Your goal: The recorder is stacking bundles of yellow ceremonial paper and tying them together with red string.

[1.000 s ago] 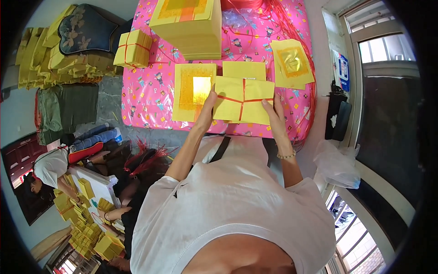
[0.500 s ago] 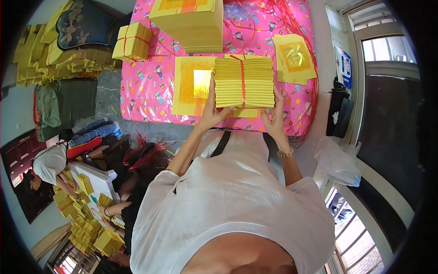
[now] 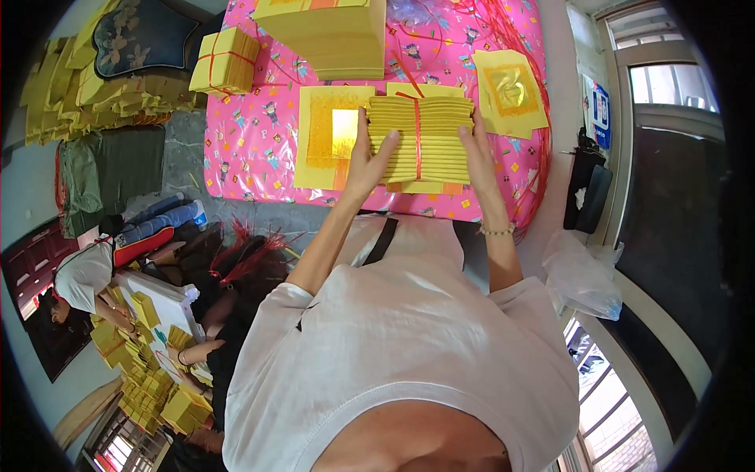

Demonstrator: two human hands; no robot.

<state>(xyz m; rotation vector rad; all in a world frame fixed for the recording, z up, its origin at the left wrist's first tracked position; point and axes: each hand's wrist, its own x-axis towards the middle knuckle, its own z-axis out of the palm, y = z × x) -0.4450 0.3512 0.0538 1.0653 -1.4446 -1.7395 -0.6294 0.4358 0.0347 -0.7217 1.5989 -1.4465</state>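
Between my two hands is a thick bundle of folded yellow paper [image 3: 447, 141], tied round its middle with a red plastic strip [image 3: 418, 134]. My left hand [image 3: 373, 156] grips its left side, thumb lying along the front. My right hand [image 3: 480, 153] presses the right side the same way. Under and beside the bundle lie flat yellow paper sheets; the left sheet [image 3: 315, 138] bears an orange print with a gold foil square [image 3: 344, 134]. Part of another sheet is hidden behind the bundle.
A tall paper stack [image 3: 346, 55] and a smaller tied bundle [image 3: 226, 61] stand on the pink patterned tabletop [image 3: 252, 149]. A loose gold-foil sheet [image 3: 511, 94] and red strips [image 3: 543, 169] lie at right. Lower left, people work at a white table [image 3: 169, 295] with yellow bundles.
The bundle's front face has tipped more into view. Both thumbs have shifted from its lower edge up onto its front, and my hands sit further along its sides.
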